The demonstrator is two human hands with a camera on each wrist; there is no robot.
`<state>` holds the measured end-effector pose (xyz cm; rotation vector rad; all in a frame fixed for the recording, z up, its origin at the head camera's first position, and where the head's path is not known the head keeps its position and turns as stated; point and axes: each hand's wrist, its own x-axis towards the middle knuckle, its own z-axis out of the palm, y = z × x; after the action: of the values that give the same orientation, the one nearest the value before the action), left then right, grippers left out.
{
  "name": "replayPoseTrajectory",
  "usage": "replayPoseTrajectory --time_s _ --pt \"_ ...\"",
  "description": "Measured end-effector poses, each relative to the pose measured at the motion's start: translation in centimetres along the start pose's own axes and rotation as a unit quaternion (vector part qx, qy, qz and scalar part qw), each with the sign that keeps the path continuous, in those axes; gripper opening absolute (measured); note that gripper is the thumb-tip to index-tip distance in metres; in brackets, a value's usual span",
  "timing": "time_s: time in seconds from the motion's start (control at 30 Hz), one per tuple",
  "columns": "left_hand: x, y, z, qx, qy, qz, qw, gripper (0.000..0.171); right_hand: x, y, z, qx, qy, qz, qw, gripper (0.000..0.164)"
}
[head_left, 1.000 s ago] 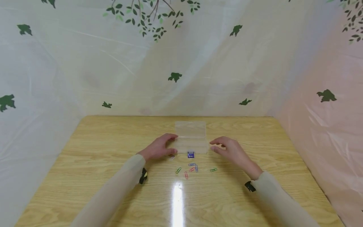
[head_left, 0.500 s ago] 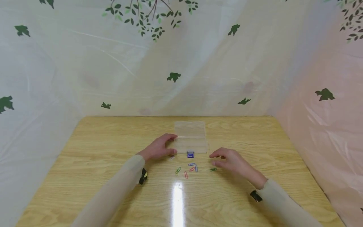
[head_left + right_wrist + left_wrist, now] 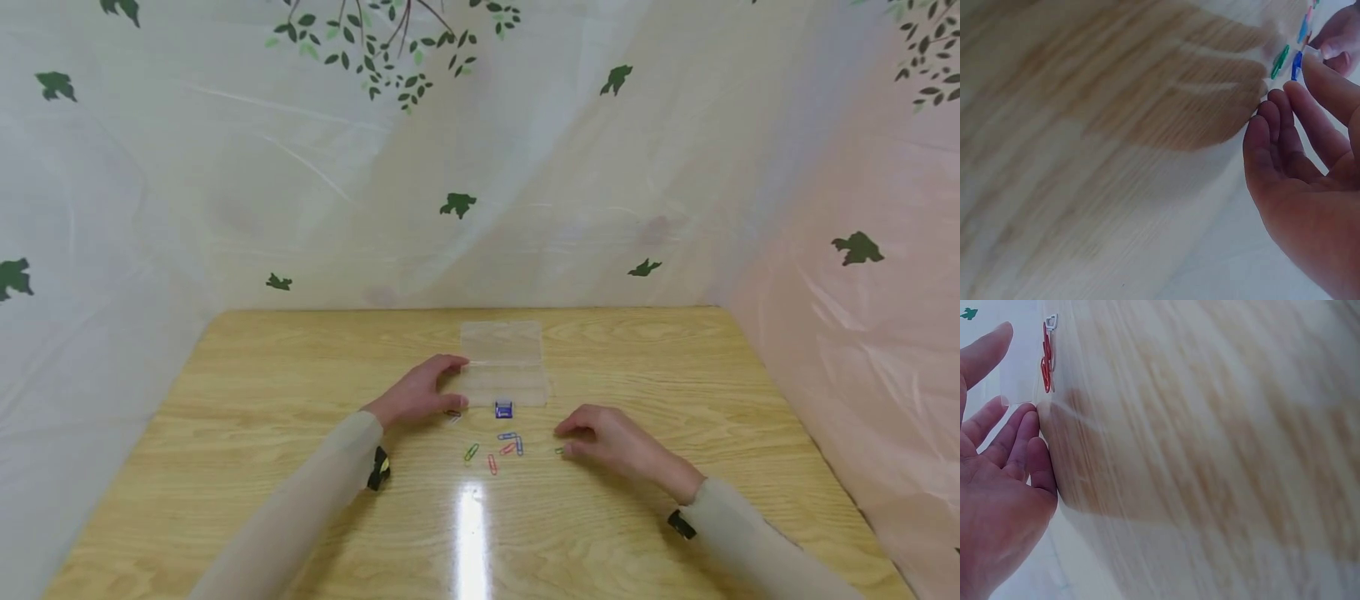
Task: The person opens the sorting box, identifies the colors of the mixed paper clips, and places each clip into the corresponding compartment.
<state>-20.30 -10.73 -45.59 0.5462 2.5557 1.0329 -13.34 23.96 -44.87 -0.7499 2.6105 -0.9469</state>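
Note:
In the head view my left hand (image 3: 417,390) touches the left side of a clear plastic box (image 3: 504,383), thumb by the front corner and fingers by the fold. The box lies with its lid back. My right hand (image 3: 615,442) is low over the table, thumb and forefinger apart, above a green paper clip (image 3: 558,451) that the thumb partly hides. In the right wrist view the green clip (image 3: 1279,61) lies just beyond the fingertips. Blue paper clips (image 3: 519,446), red paper clips (image 3: 492,464) and another green paper clip (image 3: 471,452) are scattered before the box.
A small blue item (image 3: 503,410) is at the front edge of the box. Beside the left thumb lie a dark and a white paper clip (image 3: 454,417). The wooden table (image 3: 300,517) meets pale leaf-printed sheeting (image 3: 337,208) at its back and sides.
My right hand has come from beside the box's right side toward me and down to the green paper clip. The left hand has stayed at the box.

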Motion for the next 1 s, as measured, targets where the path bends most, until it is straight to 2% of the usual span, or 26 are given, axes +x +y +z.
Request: replayPoseTrajectory --time_s 0.57,1.0 --pt "0.05 -0.06 -0.13 0.005 0.0 0.013 0.9999 0.068 0.94 0.87 0.52 -0.023 -0.018 -0.029 0.999 0.007" --pt "0.3 -0.19 0.02 0.005 0.002 0.004 1.0 0.068 0.5 0.36 0.81 -0.045 -0.023 -0.039 0.998 0.013"
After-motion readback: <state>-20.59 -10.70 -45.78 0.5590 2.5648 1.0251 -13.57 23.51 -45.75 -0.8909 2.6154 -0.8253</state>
